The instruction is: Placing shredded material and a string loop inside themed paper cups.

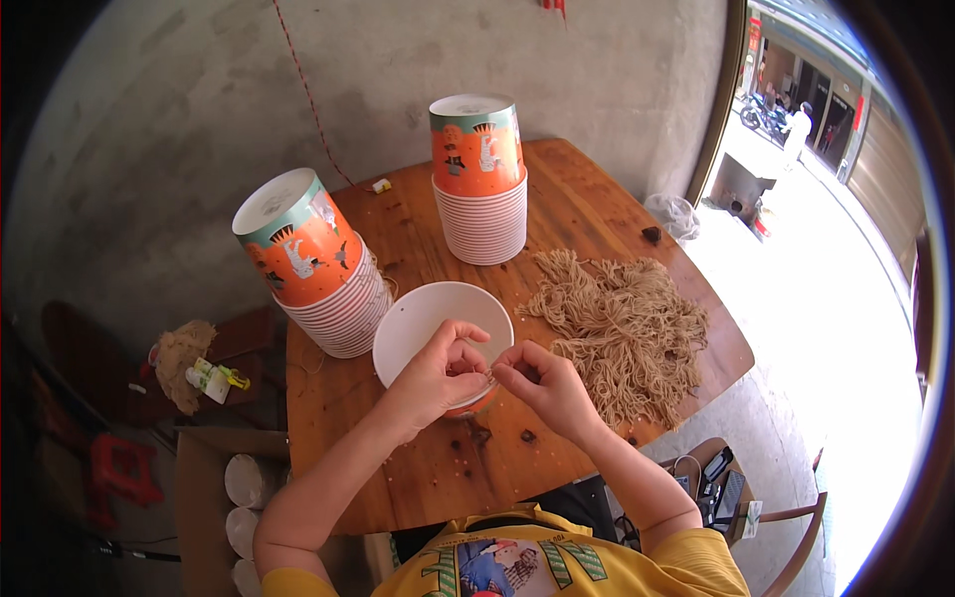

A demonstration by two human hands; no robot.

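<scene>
A white-lined paper bucket (413, 316) with an orange outside stands at the near middle of the wooden table, its mouth towards me. Both hands meet over its near rim. My left hand (438, 376) is closed in a pinch, its index finger bent above the opening. Close beside it, my right hand (545, 386) also pinches, thumb against the fingers. Whatever lies between the fingertips is too small to make out. A heap of tan cords (622, 333) lies loosely tangled to the right of the bucket.
Two upside-down stacks of orange-and-green paper buckets, a left stack (308, 264) and a far stack (479, 184), stand on the table (418, 497). An open carton (204, 497) with white containers sits at lower left. A wooden chair (811, 542) is at lower right.
</scene>
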